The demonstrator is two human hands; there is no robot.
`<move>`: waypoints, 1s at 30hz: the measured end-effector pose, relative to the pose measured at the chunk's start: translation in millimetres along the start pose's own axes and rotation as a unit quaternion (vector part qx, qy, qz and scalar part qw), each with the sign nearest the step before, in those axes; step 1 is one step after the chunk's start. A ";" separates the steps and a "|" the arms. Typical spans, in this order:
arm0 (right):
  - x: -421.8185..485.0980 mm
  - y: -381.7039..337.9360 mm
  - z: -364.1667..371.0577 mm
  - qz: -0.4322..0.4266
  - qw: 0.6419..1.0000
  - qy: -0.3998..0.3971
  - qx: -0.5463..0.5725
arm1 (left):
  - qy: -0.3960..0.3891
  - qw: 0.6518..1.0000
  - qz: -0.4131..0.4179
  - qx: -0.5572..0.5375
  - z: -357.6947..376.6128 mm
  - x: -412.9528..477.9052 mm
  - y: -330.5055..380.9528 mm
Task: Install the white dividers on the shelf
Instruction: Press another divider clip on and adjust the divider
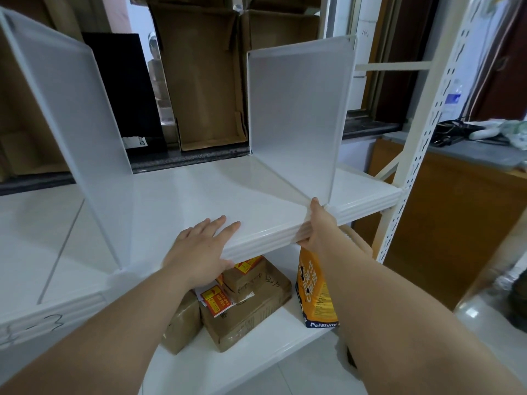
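- Head view: white mesh right divider (296,115) and left divider (71,124) stand upright on the shelf (228,192); the left one's top is cut off.
- My left hand (202,243) lies flat there; my right hand (319,226) pinches the shelf's lip at the right divider's foot, fingertips hidden.

A home storeroom: white metal shelf (199,195) rack, taped cardboard parcels (251,303), empty cartons (205,81) behind.

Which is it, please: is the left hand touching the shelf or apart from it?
Touching. The head view shows the left hand lying flat on the shelf, fingers straight on top, thumb at its front edge.
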State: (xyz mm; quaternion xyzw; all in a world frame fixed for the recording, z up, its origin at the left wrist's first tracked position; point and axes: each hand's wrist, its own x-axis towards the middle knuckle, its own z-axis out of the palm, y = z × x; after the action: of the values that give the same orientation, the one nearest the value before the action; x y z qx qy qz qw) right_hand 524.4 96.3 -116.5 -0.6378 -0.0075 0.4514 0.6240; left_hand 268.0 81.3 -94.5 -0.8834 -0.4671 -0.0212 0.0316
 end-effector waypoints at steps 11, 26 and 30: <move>-62.6 -49.5 -8.3 -0.351 0.905 0.066 -0.231 | 0.003 1.000 0.001 -0.010 -2.1 -2.7 1.2; -40.1 -38.8 -21.1 -0.330 0.798 0.121 -0.489 | 0.024 1.000 -0.002 -0.007 0.2 -3.1 2.4; -38.7 -37.5 -20.2 -0.335 0.797 0.125 -0.486 | 0.026 1.000 -0.004 -0.008 0.5 -2.9 2.8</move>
State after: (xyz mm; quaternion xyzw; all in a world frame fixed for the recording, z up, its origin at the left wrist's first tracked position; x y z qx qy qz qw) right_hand 534.0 66.5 -68.1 -0.8658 -0.3611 0.0674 0.3399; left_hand 268.7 77.4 -95.2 -0.8810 -0.4692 -0.0478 0.0370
